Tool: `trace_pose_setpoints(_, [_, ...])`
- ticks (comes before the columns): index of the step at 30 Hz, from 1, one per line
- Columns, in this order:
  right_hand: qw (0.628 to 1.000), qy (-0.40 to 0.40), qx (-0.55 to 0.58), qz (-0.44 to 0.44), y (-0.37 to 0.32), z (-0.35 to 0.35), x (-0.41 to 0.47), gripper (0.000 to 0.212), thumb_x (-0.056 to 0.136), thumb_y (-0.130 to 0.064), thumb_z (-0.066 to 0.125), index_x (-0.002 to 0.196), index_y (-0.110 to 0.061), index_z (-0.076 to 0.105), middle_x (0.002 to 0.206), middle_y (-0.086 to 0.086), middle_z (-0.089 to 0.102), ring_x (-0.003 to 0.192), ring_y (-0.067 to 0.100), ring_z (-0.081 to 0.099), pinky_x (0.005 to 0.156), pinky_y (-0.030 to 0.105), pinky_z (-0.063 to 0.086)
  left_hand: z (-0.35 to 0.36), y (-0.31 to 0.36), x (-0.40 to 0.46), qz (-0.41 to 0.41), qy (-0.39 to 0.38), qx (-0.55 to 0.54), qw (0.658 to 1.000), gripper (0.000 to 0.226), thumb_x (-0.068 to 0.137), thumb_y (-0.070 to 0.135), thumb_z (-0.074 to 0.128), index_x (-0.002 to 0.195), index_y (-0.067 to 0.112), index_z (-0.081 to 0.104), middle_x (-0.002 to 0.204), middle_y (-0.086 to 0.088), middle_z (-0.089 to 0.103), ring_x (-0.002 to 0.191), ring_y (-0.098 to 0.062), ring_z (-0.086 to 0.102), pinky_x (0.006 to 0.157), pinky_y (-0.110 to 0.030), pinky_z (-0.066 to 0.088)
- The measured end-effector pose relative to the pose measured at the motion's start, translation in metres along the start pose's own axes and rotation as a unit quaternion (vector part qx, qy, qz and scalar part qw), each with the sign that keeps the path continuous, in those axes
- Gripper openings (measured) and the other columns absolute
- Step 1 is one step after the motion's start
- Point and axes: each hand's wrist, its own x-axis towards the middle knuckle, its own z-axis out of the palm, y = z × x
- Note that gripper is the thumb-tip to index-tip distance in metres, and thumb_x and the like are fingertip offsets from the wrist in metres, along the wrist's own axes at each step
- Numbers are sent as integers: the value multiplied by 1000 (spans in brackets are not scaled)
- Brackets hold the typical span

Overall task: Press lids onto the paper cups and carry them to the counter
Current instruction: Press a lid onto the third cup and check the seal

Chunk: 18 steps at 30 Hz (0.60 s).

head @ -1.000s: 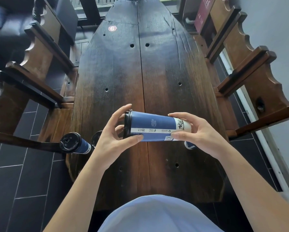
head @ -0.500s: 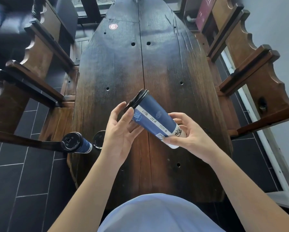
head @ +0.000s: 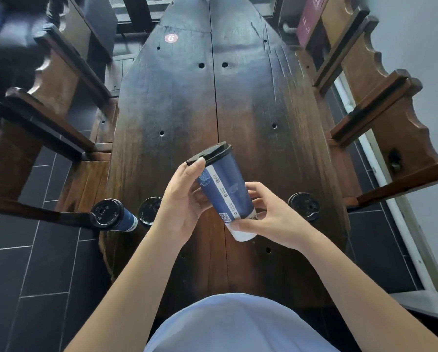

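Note:
I hold a blue paper cup (head: 225, 191) with a black lid (head: 210, 153) above the dark wooden table (head: 187, 97), tilted with the lid away from me. My left hand (head: 184, 199) grips its upper side, thumb touching the lid's rim. My right hand (head: 268, 217) cradles the white base. A second lidded blue cup (head: 111, 215) stands at the table's left edge, a third lidded cup (head: 149, 208) sits just beside my left wrist, and another black-lidded cup (head: 305, 205) stands to the right of my right hand.
Heavy carved wooden chairs flank the table on the left (head: 47, 97) and right (head: 380, 110). A round red number sticker (head: 171, 38) marks the far end of the table. Dark floor tiles (head: 35, 275) lie at the left, a white wall at the right.
The cup has swung from lying horizontal between my hands to nearly upright, lid tipped away. My right hand slid under its base; the cup at the right came into sight.

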Motion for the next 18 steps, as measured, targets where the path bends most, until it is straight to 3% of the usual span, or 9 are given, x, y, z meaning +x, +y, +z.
trace_pose_setpoints(4, [1000,14,-11,-13,-9,-12,8,49,85,-55,71,127,-53,45,124,-29,59,110,-9,59,84,18,52,2,1,-4,15,-3,22,1000,54,86,42,63,136,26,54,123,0,70,102,-17,73,81,-32,61])
trace_pose_setpoints(8, [998,38,0,-41,-22,-26,15,55,89,-57,66,138,-39,48,131,-19,61,116,0,62,94,33,58,4,1,-5,21,-11,54,998,59,83,39,67,139,29,53,129,3,71,112,-20,71,84,-31,60])
trace_pose_setpoints(12, [998,41,2,-52,-37,-34,20,63,87,-61,64,143,-39,46,134,-16,59,119,4,62,95,34,59,6,1,-8,26,-25,88,995,60,81,39,70,138,33,53,124,9,74,115,-17,71,86,-30,59])
trace_pose_setpoints(18, [999,10,5,-53,-41,-38,21,64,84,-58,68,142,-38,50,129,-14,65,112,2,66,90,27,59,6,0,-10,30,-46,109,993,64,82,31,73,142,30,52,124,5,74,112,-16,72,88,-30,57])
